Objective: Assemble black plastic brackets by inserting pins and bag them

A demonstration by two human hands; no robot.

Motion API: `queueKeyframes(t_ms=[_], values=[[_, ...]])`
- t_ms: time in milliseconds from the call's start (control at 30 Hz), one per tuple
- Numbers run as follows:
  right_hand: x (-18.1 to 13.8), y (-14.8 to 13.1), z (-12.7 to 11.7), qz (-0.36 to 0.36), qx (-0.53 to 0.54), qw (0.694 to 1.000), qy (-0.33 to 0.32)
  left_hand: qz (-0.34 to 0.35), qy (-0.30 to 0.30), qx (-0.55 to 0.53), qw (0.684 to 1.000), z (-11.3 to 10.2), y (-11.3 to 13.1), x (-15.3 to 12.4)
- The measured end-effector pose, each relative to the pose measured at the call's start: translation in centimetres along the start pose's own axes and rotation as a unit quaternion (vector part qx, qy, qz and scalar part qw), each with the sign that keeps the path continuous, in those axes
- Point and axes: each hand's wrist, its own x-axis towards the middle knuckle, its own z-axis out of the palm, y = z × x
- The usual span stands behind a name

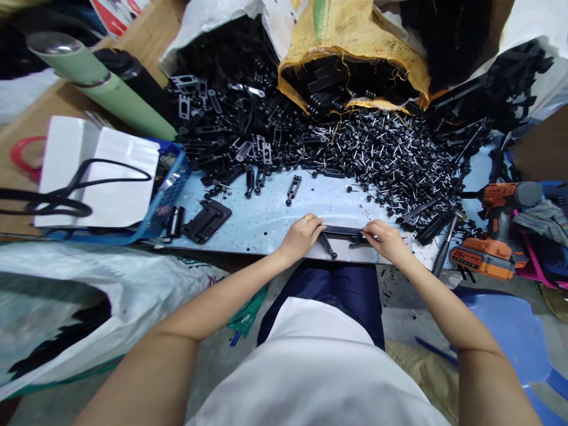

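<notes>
Near the front edge of the blue work table (266,201), my left hand (302,235) pinches the left end of a long black plastic bar (341,229). My right hand (385,238) grips the bar's other end, fingers pressed together. A short black arm with a rounded tip (328,245) angles down from the bar near my left fingers. Close to my right fingers, a small hooked black piece (355,240) hangs below it. Whether these are fixed to the bar, I cannot tell. A slotted black part (293,189) lies alone beyond my hands.
Black-headed pins (386,154) and slotted black parts (231,130) heap along the back, below a yellow sack (355,41). At right are a hammer (446,245) and an orange cordless drill (494,225). A blue basket (177,177) and a black block (207,221) sit left.
</notes>
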Motion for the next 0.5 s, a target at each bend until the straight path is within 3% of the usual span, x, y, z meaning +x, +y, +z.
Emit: queueKeyframes(t_ms=[67,133,500], values=[[-0.3,-0.1,0.2,-0.014,-0.010,1.000,0.008,0.022,0.060,-0.017,0.998,0.9,-0.4,-1.1],[-0.7,-0.1,0.4,-0.019,-0.025,0.999,0.019,0.038,0.084,-0.021,0.995,1.4,-0.7,-1.7],[-3.8,3.5,2.7,-0.042,-0.050,0.998,0.015,0.138,0.098,-0.018,0.985,1.9,-2.2,-0.6]])
